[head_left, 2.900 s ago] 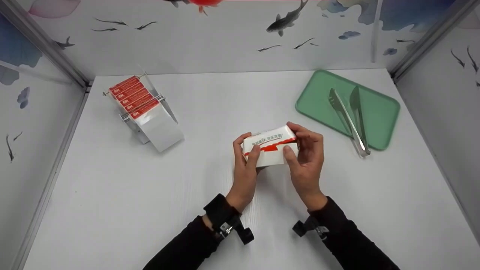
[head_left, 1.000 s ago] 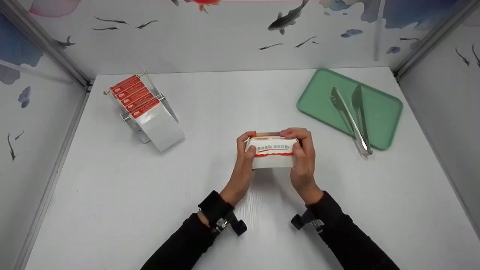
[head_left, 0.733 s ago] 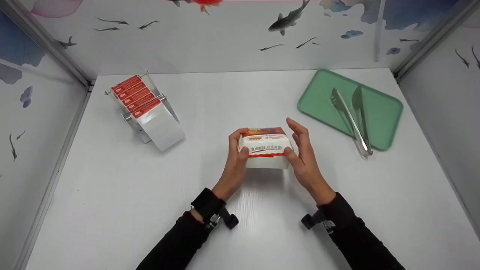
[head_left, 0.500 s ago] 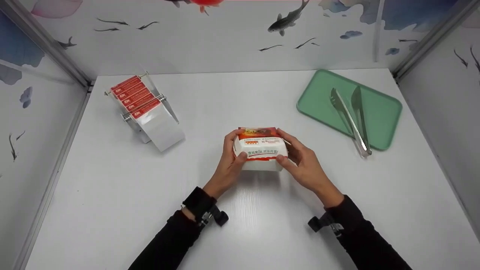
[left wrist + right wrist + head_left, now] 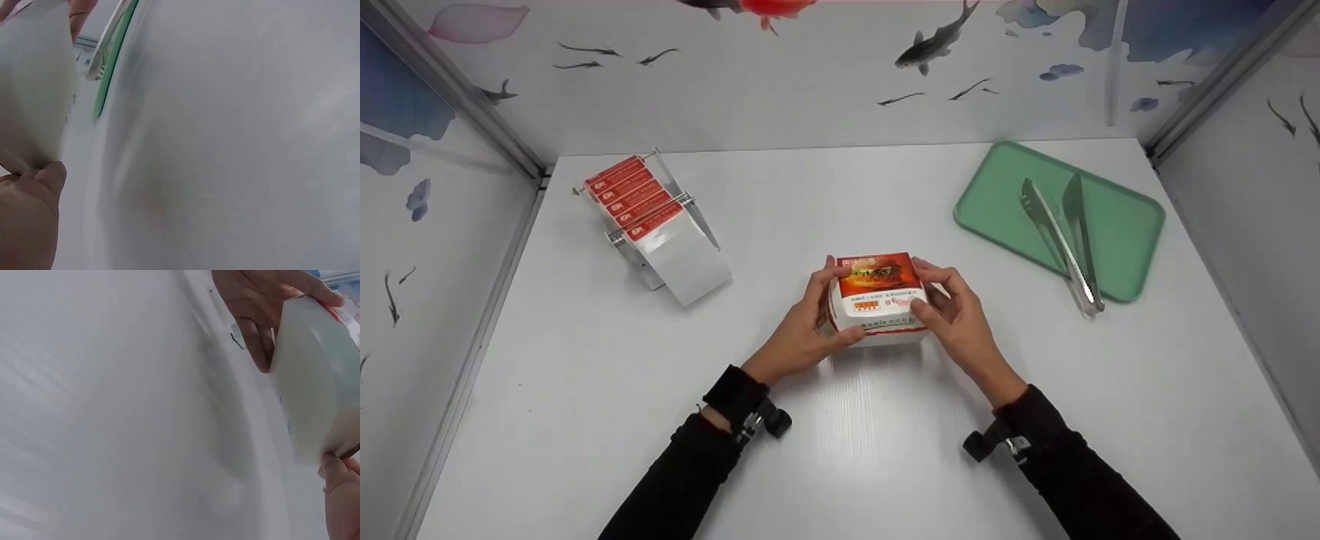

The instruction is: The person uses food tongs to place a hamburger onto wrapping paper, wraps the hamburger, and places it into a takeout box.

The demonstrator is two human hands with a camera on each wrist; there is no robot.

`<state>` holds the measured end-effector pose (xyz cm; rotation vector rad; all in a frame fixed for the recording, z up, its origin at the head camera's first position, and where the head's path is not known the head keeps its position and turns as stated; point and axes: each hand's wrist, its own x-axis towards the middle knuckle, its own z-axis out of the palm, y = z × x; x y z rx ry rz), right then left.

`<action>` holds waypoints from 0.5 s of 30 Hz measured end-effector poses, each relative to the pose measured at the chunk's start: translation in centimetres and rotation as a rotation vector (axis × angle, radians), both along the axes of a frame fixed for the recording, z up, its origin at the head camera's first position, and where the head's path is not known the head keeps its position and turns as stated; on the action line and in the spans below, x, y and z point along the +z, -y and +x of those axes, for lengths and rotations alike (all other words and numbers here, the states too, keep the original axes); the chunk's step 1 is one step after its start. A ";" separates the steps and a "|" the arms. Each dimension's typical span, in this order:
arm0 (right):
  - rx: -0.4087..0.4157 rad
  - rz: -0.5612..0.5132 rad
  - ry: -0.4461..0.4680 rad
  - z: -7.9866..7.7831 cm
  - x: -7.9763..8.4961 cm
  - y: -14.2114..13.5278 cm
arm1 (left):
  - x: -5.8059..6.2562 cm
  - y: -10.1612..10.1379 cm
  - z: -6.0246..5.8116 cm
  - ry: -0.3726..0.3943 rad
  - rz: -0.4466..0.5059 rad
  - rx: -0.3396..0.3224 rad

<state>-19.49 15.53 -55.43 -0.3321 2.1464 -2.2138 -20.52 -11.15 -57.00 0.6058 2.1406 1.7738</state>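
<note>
A white cardboard burger box [image 5: 879,276] with a red lid panel showing a burger picture is between my two hands in the middle of the head view. My left hand [image 5: 801,334] grips its left side, thumb along the lower front and fingers at the far left corner. My right hand [image 5: 962,324] holds the right side, its thumb on the front of the lid and forefinger at the far right corner. The box's plain pale lower part [image 5: 309,377] shows in the right wrist view, with the thumb of my right hand [image 5: 342,492] pressed against its end.
At the left back stands a label dispenser [image 5: 649,225] with a strip of red-and-white labels over it. To the right back lies a green tray [image 5: 1132,225]. Metal tongs [image 5: 1061,236] lie across it, their joined end past its near edge. Printed walls border the white table.
The box has moved slightly left and tilted, so its burger-printed lid now faces up. My right hand briefly loosened its fingers, then took hold again. My left thumb slid lower on the front.
</note>
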 end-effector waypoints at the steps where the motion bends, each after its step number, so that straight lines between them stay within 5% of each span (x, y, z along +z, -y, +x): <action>1: -0.003 0.003 0.010 -0.2 -0.3 0.2 | -0.1 0.2 -0.1 -0.005 -0.020 -0.007; 11: 0.031 0.153 0.120 -1.3 -2.1 0.8 | -0.8 1.8 -1.2 -0.029 -0.154 -0.028; 15: 0.018 0.302 0.155 -1.2 -1.3 0.5 | -0.1 2.0 -0.8 0.034 -0.162 0.115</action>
